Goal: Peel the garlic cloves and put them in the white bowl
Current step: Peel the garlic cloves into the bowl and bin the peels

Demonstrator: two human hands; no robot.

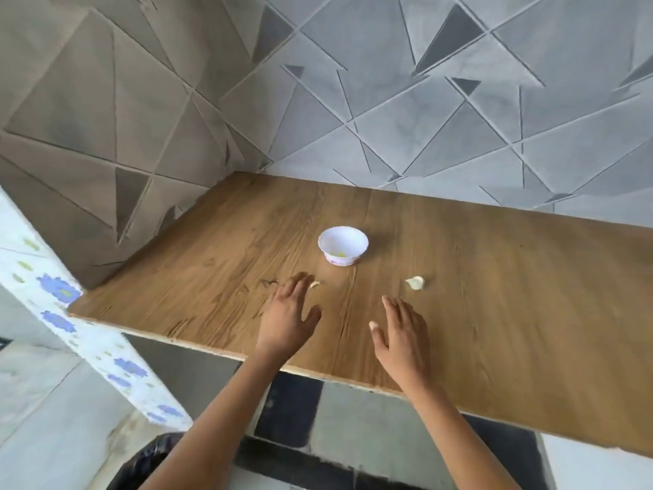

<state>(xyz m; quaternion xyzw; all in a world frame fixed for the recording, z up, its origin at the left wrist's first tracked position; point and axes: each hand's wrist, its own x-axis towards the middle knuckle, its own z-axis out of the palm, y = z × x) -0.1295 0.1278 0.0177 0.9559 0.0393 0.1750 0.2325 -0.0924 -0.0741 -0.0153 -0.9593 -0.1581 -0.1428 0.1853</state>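
So, wall: grey tiles with a triangle line pattern (424,100), behind the table and along its left side.
Table: brown wood-grain board top (512,330), near edge cuts diagonally across the frame.
Ledge: white surface with blue and green flower prints (53,288), far left, below table height.
Left hand (289,313): palm down over the table, fingers straight and spread, holding nothing. Fingertips just beside the small clove; contact can't be told.
Right hand (403,334): palm down, fingers straight, thumb out to the side, holding nothing. Fingertips point toward the larger clove, apart from it.
Bowl: small white round bowl with a scalloped rim and a faint print near the base (357,242), upright mid-table, beyond both hands.
Larger clove: pale whitish garlic clove, skin looks still on (416,282), on the table right of the bowl.
Small clove: pale yellowish curved garlic piece (315,285), on the table in front-left of the bowl.
Bowl contents: small yellowish bit (340,255) at the bottom, too small to identify.
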